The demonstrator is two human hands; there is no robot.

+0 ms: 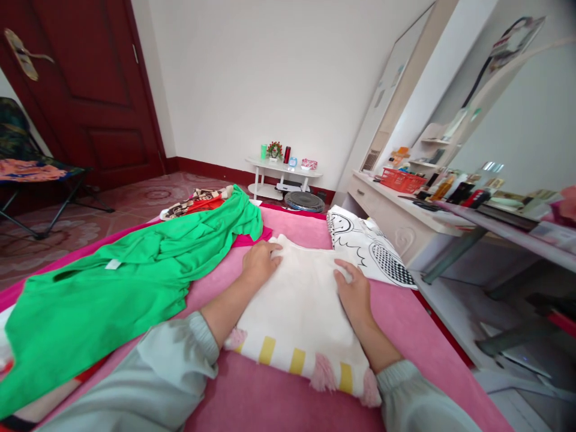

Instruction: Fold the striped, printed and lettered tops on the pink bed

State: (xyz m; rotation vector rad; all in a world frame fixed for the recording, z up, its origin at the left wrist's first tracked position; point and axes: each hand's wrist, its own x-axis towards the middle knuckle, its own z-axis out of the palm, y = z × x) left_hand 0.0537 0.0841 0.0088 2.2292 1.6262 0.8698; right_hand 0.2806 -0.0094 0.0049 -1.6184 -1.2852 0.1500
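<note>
A folded white cloth [300, 312] with yellow stripes and pink tassels along its near edge lies on the pink bed [252, 396]. My left hand [260, 263] rests on its far left corner, fingers curled over the edge. On the cloth's far right side my right hand [354, 289] lies flat with the fingers stretched out. Both sleeves are pale grey.
A large green garment [112, 288] is spread over the bed's left half, with a patterned cloth [198, 199] beyond it. A black-and-white pillow [369, 245] lies right of the cloth. A cluttered dresser [405, 210], small white table [283, 171], folding chair [31, 174] and red door [85, 84] surround the bed.
</note>
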